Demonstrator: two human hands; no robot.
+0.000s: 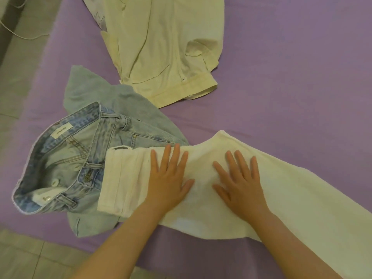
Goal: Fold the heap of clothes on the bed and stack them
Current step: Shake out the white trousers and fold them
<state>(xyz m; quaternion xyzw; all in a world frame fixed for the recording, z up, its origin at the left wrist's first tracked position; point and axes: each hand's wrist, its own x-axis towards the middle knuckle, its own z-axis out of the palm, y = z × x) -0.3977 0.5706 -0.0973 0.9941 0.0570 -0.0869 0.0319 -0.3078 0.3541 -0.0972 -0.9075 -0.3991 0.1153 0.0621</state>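
On the purple bed (281, 67), white trousers (302, 198) are pressed flat by left hand (171, 178) and right hand (241, 184), fingers spread, seemingly for smoothing; jeans (80, 158) lie partly under the trousers, a jacket (165, 47) beyond

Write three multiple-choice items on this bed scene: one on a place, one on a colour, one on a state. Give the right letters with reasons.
1. Where do the blue jeans lie relative to the white trousers?
A. At their left end
B. Far right
C. On the floor

2. What colour is the bedsheet?
A. Green
B. Purple
C. Red

3. How are the left hand and right hand placed?
A. Curled around fabric
B. Lifted off the bed
C. Flat, fingers straight, on the white trousers

Answers: 1 A, the trousers' left end overlaps the jeans. 2 B, purple shows around every garment. 3 C, both palms lie spread on the white cloth.
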